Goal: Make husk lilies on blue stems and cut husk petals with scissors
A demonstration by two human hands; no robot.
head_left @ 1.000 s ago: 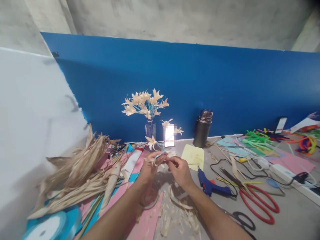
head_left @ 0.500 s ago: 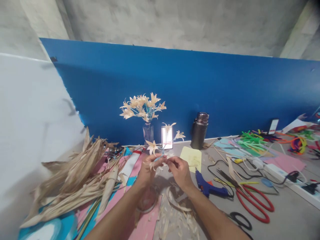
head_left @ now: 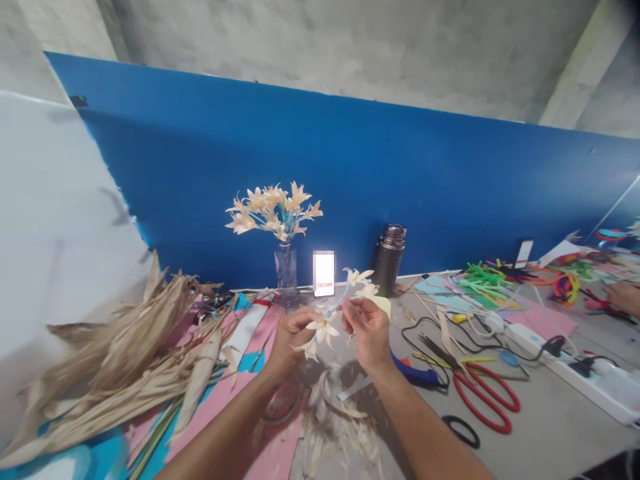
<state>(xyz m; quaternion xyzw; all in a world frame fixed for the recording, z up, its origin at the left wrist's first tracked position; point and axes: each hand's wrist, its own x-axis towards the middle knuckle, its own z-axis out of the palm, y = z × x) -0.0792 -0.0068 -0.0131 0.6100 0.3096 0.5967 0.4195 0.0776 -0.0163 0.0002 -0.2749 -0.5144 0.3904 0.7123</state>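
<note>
Between my two hands is a spray of pale cream artificial flowers (head_left: pixel 324 328) on a light blue stem. My left hand (head_left: pixel 294 335) is closed around its left side, with blossoms hanging by the fingertips. The fingers of my right hand (head_left: pixel 367 328) pinch the stem near the upper right blossoms; the exact grip point is partly hidden. Behind them, a clear glass bottle (head_left: pixel 286 270) holds a bouquet of similar flowers (head_left: pixel 274 210). A phone (head_left: pixel 324 273) with a bright screen stands beside the bottle. Below my hands lie dry husk scraps (head_left: pixel 335 427).
Dried corn husks (head_left: pixel 115 353) are heaped at left. A dark thermos (head_left: pixel 389 260) stands behind my right hand. To the right are a blue glue gun (head_left: pixel 417 375), red-handled scissors (head_left: pixel 487 400), a white power strip (head_left: pixel 575 373) and green pipe cleaners (head_left: pixel 487 279). Another person's hand (head_left: pixel 624 297) shows far right.
The flower spray has turned and tilted to the right, its upper blossoms now by my right hand. The view has shifted right, and another person's hand appears at the right edge.
</note>
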